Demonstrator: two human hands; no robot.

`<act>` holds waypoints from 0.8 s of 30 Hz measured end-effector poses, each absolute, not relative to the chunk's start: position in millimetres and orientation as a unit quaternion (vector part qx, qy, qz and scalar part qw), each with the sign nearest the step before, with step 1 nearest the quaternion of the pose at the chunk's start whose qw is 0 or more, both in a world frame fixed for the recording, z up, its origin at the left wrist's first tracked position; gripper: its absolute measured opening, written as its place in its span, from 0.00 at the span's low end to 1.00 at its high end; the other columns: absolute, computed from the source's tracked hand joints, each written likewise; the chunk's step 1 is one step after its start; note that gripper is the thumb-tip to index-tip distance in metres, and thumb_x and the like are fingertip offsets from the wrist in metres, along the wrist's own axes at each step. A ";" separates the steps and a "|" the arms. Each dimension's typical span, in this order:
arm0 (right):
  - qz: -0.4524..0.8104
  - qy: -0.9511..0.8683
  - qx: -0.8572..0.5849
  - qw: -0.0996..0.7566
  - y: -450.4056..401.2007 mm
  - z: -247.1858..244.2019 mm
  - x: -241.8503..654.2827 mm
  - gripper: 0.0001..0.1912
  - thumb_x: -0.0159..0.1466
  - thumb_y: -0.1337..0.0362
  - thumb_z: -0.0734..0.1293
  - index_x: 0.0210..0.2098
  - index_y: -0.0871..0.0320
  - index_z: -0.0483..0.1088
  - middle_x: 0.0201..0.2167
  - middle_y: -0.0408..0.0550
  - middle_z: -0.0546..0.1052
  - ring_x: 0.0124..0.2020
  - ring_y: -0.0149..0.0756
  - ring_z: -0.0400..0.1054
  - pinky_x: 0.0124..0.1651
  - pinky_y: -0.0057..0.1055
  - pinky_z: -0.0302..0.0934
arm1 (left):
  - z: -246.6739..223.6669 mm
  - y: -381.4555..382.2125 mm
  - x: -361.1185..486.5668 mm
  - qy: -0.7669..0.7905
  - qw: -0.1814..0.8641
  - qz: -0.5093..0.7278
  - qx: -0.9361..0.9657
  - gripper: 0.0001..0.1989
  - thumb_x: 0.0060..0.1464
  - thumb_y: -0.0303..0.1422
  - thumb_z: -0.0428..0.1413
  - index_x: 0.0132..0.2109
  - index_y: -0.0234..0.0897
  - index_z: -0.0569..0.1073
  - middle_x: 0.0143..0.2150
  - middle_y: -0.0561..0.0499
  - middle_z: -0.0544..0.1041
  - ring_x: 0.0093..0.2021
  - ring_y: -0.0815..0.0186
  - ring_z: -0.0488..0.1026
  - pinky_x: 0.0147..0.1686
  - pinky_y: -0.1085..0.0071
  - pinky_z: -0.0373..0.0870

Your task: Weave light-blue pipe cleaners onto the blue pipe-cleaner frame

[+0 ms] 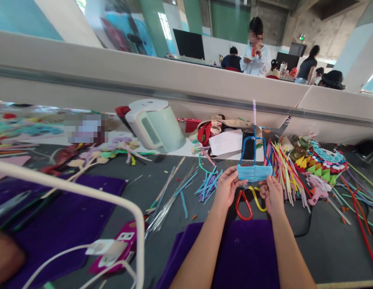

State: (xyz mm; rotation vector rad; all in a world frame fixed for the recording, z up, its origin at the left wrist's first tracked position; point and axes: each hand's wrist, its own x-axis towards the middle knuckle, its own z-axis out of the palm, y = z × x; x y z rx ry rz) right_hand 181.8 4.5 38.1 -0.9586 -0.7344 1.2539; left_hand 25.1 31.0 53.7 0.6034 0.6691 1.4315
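A craft piece of blue pipe cleaners point(254, 174) is held up between my two hands. Its lower part is a light-blue band of packed rows; above it stand a darker blue outline and a tall stem with a pale lilac tip. My left hand point(228, 188) pinches the band's left end, and my right hand point(271, 192) grips the right end with thumb and fingers. Just beneath the piece lie scissors point(244, 205) with one red and one yellow handle loop, their blades mostly hidden. A folded purple cloth point(246, 257) lies under my forearms.
Several coloured pipe cleaners point(284, 168) fan out on the right near a pink glue gun point(319, 189). Short blue pieces point(208, 186) and bare wires point(165, 208) lie leftward. A pale green kettle point(170, 124) stands behind. A white tube point(84, 188) and purple power strip point(120, 245) occupy the left.
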 end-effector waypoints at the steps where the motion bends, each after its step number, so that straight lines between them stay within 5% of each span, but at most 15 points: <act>1: 0.554 -0.299 -0.408 0.661 5.2 37.1 182.5 0.19 0.56 0.49 0.68 0.28 0.57 0.61 0.21 0.39 0.70 0.14 0.20 0.54 0.13 0.17 0.46 | 54.3 29.9 26.6 0.304 0.666 0.621 0.278 0.13 0.43 0.31 0.63 0.38 0.33 0.74 0.31 0.50 0.77 0.27 0.68 0.74 0.28 0.70 0.76; 10: 0.529 -0.291 -0.416 0.680 7.0 25.7 177.4 0.19 0.54 0.51 0.71 0.25 0.59 0.62 0.18 0.38 0.69 0.12 0.19 0.53 0.11 0.17 0.45 | 49.7 33.7 17.2 0.387 0.619 0.610 0.308 0.11 0.41 0.36 0.64 0.28 0.34 0.73 0.21 0.56 0.71 0.21 0.72 0.68 0.19 0.78 0.67; 24: 0.540 -0.291 -0.414 0.672 7.9 19.6 175.8 0.19 0.54 0.51 0.71 0.25 0.59 0.63 0.18 0.38 0.70 0.12 0.19 0.54 0.11 0.16 0.46 | 43.2 40.7 5.0 0.380 0.656 0.579 0.300 0.08 0.38 0.33 0.63 0.26 0.33 0.74 0.19 0.57 0.66 0.20 0.74 0.65 0.22 0.76 0.68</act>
